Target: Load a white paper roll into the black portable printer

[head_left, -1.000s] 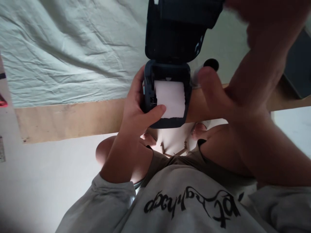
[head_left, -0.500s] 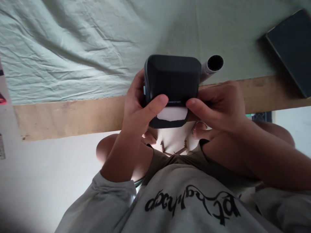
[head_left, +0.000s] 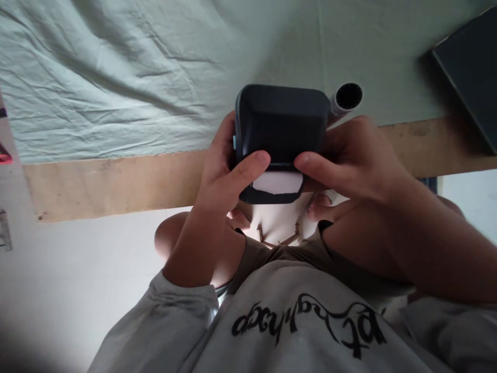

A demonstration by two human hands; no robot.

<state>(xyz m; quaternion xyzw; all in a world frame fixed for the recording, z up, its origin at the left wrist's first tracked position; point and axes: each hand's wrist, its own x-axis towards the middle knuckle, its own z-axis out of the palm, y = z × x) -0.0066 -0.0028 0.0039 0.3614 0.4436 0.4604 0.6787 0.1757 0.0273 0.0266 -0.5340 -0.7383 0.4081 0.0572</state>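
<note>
A small black label printer (head_left: 281, 124) with rounded corners and faint lettering is held up between my two hands, over the front edge of the table. At its near end a white patch like a label (head_left: 277, 183) shows. My left hand (head_left: 229, 166) is wrapped round the left side, thumb laid on top near the lettering. On the other side, my right hand (head_left: 357, 158) presses its thumb tip near the lower right of the top; its other fingers are mostly hidden behind the printer. A light blue bit shows at the printer's left side.
Just behind the printer's right side stands a white tube (head_left: 336, 110) with a dark open end. A dark flat box or book (head_left: 471, 77) lies at the right. Wrinkled pale green cloth (head_left: 155, 93) covers the table, leaving a bare wooden edge (head_left: 116, 186).
The printer and both hands have shifted slightly right in view. My right hand has moved a little up, its thumb a bit further left on the printer.
</note>
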